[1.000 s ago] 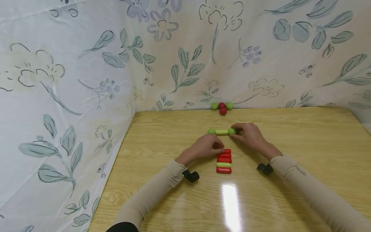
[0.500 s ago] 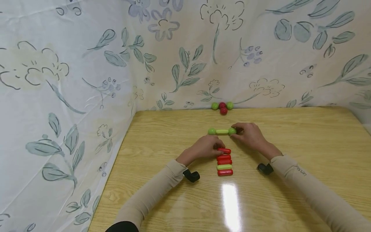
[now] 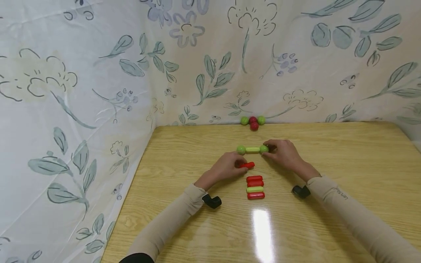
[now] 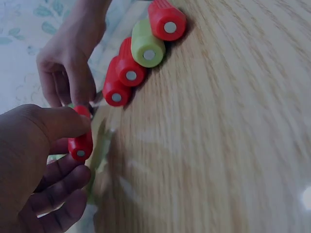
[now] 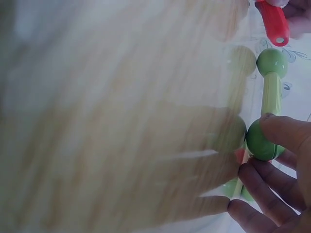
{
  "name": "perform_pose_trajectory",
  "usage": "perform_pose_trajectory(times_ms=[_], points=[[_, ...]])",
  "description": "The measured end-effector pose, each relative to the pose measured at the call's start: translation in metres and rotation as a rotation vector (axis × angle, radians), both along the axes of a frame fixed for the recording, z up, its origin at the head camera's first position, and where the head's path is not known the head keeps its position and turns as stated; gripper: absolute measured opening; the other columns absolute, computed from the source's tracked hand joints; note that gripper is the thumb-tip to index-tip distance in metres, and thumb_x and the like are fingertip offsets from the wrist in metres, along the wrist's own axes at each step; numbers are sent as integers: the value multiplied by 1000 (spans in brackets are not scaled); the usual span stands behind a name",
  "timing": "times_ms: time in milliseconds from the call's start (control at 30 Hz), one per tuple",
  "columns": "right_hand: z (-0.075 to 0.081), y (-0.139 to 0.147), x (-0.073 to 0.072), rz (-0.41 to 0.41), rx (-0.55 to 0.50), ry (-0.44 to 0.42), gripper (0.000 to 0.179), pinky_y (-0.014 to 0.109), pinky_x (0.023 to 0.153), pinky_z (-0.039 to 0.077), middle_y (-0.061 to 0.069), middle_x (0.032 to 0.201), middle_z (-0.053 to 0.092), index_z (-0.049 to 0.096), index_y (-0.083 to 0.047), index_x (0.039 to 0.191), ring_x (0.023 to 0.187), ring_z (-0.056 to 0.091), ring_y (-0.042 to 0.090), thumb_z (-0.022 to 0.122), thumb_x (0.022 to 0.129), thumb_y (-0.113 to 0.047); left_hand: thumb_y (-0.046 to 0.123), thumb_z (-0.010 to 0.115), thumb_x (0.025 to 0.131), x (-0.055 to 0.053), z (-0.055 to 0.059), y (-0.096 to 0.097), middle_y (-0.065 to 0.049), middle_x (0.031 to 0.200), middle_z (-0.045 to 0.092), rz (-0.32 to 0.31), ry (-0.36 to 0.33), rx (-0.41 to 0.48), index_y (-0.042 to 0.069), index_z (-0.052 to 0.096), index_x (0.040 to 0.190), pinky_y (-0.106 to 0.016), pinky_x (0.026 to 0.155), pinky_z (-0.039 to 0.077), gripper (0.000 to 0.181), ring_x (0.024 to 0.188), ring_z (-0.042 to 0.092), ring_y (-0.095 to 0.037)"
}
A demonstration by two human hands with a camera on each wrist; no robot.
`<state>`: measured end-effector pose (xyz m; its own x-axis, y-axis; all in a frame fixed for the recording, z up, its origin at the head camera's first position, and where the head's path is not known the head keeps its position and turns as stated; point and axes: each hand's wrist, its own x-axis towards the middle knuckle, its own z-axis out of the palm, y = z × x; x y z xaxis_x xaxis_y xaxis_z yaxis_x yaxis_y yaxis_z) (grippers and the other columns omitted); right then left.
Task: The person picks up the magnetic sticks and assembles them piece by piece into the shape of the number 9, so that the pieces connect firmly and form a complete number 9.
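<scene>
My left hand (image 3: 228, 166) pinches a red magnetic rod (image 3: 247, 165) between thumb and fingers, lifted off the row of rods. In the left wrist view a silver magnet shows at the end of that red rod (image 4: 80, 141). My right hand (image 3: 283, 154) grips a green ball (image 3: 264, 149) at the right end of a yellow-green rod (image 3: 252, 149). Another green ball (image 3: 241, 149) sits at that rod's left end, just beyond my left hand. In the right wrist view, thumb and fingers lie about the green ball (image 5: 262, 141).
Nearer me lies a row of rods: several red rods (image 3: 255, 196) and one yellow-green rod (image 3: 255, 189). At the table's back edge two green balls (image 3: 244, 120) and two red balls (image 3: 254, 126) cluster against the flowered cloth (image 3: 197, 54). The wooden table (image 3: 184, 146) reflects light.
My left hand has drawn the farthest red rod out of the row, up and to the left, toward the green-ended rod. The right hand stays on its ball.
</scene>
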<state>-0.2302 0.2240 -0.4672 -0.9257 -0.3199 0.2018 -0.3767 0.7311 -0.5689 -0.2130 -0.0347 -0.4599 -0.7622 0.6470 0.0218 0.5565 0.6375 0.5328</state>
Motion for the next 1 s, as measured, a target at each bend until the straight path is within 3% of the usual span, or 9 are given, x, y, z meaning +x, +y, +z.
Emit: perform_pose_trajectory(times_ms=[333, 533, 1000], points=[[1, 0, 2, -1, 2, -2, 34, 51, 84, 53, 15, 99, 74, 70, 1, 115, 90, 70, 29, 80, 86, -15, 30, 72, 92, 5, -5, -13, 11, 78, 64, 173, -86, 63, 16, 74, 97, -21, 61, 47, 15, 69, 57, -5], [0, -1, 2, 2, 2, 3, 35, 51, 82, 53, 15, 99, 74, 70, 1, 115, 89, 70, 29, 80, 86, -15, 29, 73, 90, 6, -7, -18, 9, 78, 65, 299, -166, 181, 16, 74, 94, -24, 62, 48, 14, 71, 59, -7], [-3, -2, 1, 0, -6, 3, 36, 51, 82, 53, 15, 99, 74, 70, 1, 116, 90, 70, 30, 80, 87, -17, 29, 71, 91, 5, -12, -19, 8, 77, 66, 353, -164, 232, 13, 73, 93, -23, 61, 47, 15, 69, 59, -7]])
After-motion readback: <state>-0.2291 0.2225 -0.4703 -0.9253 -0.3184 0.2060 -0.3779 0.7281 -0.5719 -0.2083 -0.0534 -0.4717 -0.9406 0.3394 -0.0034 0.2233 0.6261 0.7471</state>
